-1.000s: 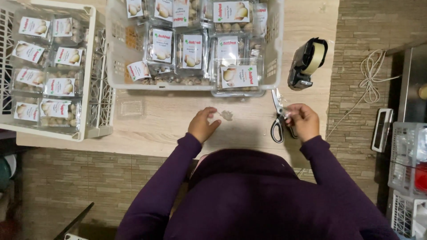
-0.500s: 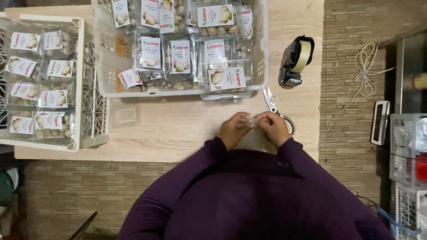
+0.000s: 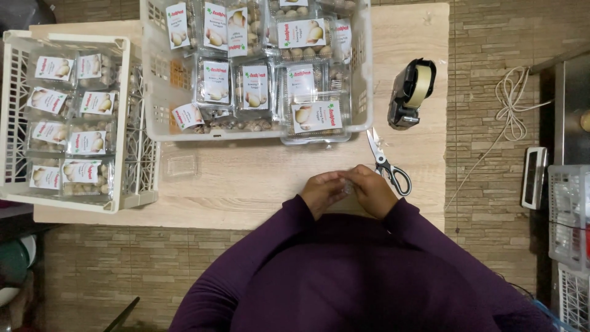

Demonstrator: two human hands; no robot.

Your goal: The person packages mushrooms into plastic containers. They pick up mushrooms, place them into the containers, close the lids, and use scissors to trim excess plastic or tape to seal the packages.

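Observation:
My left hand (image 3: 322,193) and my right hand (image 3: 372,192) are pressed together at the near edge of the wooden table (image 3: 246,184). The fingertips of both pinch a small pale piece (image 3: 349,186), too small to identify. A pair of scissors (image 3: 388,167) with black handles lies on the table just right of my right hand, blades pointing away from me. Neither hand touches it. My purple sleeves cover both forearms.
A white crate (image 3: 362,92) of clear labelled food packs stands at the back middle. A second white crate (image 3: 135,178) of similar packs is at the left. An empty clear pack (image 3: 179,166) lies between them. A black tape dispenser (image 3: 410,92) is at the right.
My right hand has let go of the scissors, which now lie on the table. Both hands have come together near the table edge around the small piece.

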